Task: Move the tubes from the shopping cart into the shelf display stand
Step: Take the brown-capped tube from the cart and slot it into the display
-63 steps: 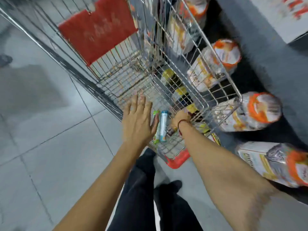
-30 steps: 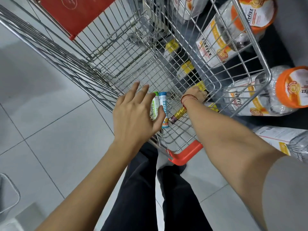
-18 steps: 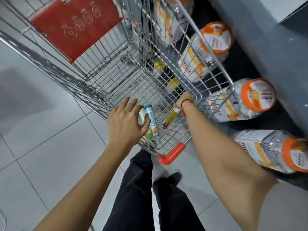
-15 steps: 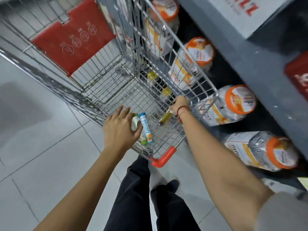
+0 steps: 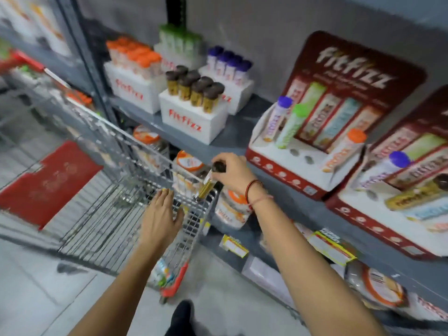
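Observation:
My right hand is shut on a yellow tube with a dark brown cap, held above the cart's right rim, just left of the red-and-white display stand. That stand holds a purple-capped tube, a green-capped tube and an orange-capped tube; empty holes show in its white tray. My left hand hovers flat over the wire shopping cart, fingers apart. Blurred tubes lie in the cart's near corner.
A second display stand with tubes stands to the right. White foam boxes of capped tubes fill the shelf's left part. Orange-lidded jars lie on the lower shelf behind the cart. A red flap lies in the cart.
My right hand has lifted the brown-capped tube out of the cart toward the shelf. My left hand has let go of the green and blue tubes. The view has swung up to the shelf.

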Available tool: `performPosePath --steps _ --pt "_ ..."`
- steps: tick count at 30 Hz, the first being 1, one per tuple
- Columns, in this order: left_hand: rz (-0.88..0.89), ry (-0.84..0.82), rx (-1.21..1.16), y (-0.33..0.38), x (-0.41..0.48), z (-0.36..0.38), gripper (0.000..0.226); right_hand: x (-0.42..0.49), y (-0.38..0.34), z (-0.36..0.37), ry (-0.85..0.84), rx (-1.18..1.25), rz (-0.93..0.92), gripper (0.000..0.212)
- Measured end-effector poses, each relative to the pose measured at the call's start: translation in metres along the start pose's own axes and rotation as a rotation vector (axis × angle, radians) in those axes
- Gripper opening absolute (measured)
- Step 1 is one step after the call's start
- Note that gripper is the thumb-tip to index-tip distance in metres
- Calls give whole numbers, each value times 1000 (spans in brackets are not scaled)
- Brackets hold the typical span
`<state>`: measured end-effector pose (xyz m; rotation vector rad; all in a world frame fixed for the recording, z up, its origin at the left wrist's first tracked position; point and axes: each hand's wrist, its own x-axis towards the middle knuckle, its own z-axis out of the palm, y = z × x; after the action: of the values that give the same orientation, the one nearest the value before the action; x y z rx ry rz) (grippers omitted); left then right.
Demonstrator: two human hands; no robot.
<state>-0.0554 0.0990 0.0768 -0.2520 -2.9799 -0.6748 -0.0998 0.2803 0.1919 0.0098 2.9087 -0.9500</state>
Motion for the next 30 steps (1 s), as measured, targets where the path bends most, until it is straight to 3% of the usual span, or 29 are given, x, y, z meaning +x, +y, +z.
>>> performPosePath --steps 6,16,21,30 --pt "253 70 -99 81 35 4 45 -66 11 -84 197 -4 -6 25" --pt "689 -40 -147 203 33 38 35 -143 65 -184 441 -29 194 25" --pt "704 -117 -104 204 28 55 36 -159 82 -204 569 -32 212 31" --pt "749 -105 -66 183 38 60 42 -136 81 -210 638 -28 162 39"
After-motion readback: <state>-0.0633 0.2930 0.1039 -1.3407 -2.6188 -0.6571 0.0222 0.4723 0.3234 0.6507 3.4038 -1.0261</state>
